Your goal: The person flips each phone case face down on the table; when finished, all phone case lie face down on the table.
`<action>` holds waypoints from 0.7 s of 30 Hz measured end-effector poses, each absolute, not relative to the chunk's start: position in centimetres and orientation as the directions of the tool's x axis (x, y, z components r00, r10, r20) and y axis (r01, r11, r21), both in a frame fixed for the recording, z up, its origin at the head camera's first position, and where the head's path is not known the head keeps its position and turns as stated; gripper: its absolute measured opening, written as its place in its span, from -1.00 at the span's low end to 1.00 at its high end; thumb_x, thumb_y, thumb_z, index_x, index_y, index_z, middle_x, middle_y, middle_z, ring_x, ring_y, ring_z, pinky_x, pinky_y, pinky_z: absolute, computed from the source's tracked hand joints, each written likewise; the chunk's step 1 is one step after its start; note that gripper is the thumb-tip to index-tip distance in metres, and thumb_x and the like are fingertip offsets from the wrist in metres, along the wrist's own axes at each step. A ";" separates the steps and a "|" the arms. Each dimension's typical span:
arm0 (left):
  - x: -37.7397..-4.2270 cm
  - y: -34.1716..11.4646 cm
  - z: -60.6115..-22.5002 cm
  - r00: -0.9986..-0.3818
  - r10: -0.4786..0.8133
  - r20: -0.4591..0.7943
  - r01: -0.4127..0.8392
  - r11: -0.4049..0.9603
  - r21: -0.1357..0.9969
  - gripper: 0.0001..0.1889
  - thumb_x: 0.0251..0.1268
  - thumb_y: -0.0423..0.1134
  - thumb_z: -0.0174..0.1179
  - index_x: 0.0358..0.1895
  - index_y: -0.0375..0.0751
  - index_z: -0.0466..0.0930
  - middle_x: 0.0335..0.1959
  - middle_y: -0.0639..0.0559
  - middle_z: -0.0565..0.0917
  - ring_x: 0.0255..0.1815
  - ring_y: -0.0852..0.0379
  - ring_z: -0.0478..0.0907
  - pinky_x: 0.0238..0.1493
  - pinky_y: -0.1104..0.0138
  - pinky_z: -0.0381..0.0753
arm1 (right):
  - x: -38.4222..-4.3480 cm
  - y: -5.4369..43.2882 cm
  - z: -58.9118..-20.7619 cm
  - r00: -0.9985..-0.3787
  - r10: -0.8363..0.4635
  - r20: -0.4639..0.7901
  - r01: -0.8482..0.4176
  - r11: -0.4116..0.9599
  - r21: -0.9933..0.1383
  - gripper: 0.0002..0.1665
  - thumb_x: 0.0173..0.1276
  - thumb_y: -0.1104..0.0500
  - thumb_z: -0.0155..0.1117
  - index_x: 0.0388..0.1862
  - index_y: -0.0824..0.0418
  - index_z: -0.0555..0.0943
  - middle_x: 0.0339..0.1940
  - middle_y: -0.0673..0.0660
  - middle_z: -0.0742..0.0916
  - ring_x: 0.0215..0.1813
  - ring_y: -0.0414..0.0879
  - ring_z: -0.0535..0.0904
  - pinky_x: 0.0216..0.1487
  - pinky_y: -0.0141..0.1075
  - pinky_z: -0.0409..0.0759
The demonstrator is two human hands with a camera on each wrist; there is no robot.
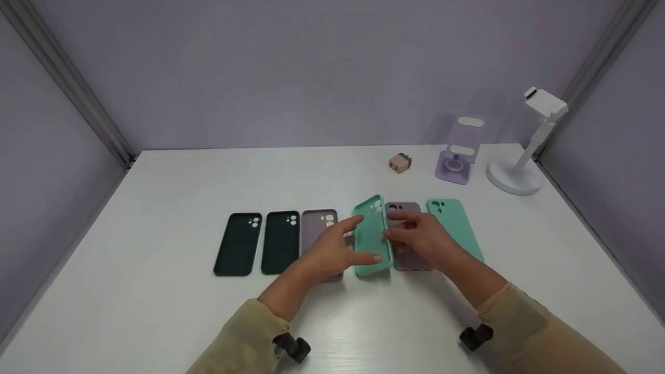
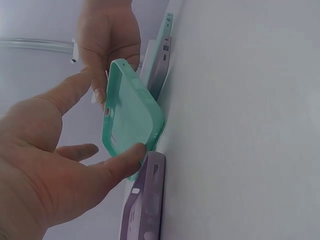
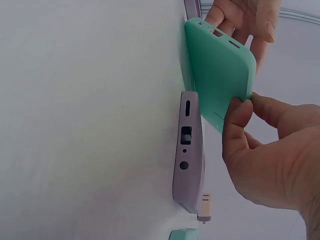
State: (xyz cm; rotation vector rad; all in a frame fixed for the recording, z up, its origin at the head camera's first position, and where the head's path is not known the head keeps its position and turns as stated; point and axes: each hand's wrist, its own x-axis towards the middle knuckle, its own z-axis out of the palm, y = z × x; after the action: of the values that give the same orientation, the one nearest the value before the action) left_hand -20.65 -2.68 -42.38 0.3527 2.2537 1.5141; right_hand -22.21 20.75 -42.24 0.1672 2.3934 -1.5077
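A mint green phone case (image 1: 370, 235) is tilted up in the middle of a row of cases, its hollow inner side facing left. My right hand (image 3: 275, 145) pinches its raised right edge between thumb and fingers. On the other side my left hand (image 2: 55, 155) is spread with straight fingers, its thumb tip right at the case's rim. Beneath the left hand lies a mauve case (image 1: 313, 228), partly covered by it. Another mauve case (image 1: 413, 262) lies under the right hand, back side up, and a second mint case (image 1: 457, 223) lies beside that one.
Two dark green cases (image 1: 238, 249) lie hollow side up at the row's left end. Behind the row are a pink charger plug (image 1: 399, 163), a purple phone stand (image 1: 452, 174) and a white stand (image 1: 514, 177) with a round base. Walls enclose the white table (image 1: 156, 208) at the back and sides.
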 end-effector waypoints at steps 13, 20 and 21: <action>-20.9 -3.3 -43.0 -0.852 0.509 -0.120 0.062 0.325 0.944 0.14 0.19 0.01 0.62 0.75 0.18 0.03 0.69 -0.18 0.16 0.66 -0.20 0.17 0.51 -0.06 0.37 | -22.3 20.3 -42.8 -0.938 -0.243 -0.249 0.155 0.347 -0.925 -0.23 0.52 -0.08 0.42 0.61 0.05 0.46 0.21 0.21 0.75 0.01 0.06 0.80 -0.05 -0.20 0.74; -21.0 -3.4 -42.9 -0.854 0.501 -0.142 0.033 0.325 0.945 0.15 0.18 0.01 0.62 0.73 0.39 0.01 0.67 -0.17 0.22 0.64 -0.21 0.23 0.52 -0.08 0.34 | -22.3 19.8 -42.6 -0.933 -0.246 -0.262 0.161 0.367 -0.916 -0.19 0.49 -0.16 0.43 0.63 -0.03 0.43 0.24 0.19 0.73 0.04 0.04 0.79 0.01 -0.16 0.74; -21.0 -3.4 -42.9 -0.853 0.502 -0.145 0.026 0.318 0.948 0.15 0.18 0.00 0.62 0.73 0.41 0.00 0.68 -0.17 0.22 0.63 -0.21 0.24 0.52 -0.08 0.33 | -22.3 19.7 -42.7 -0.932 -0.251 -0.260 0.157 0.366 -0.917 -0.19 0.49 -0.16 0.43 0.64 -0.03 0.43 0.25 0.19 0.73 0.04 0.05 0.79 0.01 -0.15 0.74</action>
State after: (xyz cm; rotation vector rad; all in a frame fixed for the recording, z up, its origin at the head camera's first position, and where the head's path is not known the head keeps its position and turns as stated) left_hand -21.00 -3.39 -42.89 0.4682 2.1754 1.5517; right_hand -22.34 19.70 -42.65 -0.0821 2.2761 -1.5882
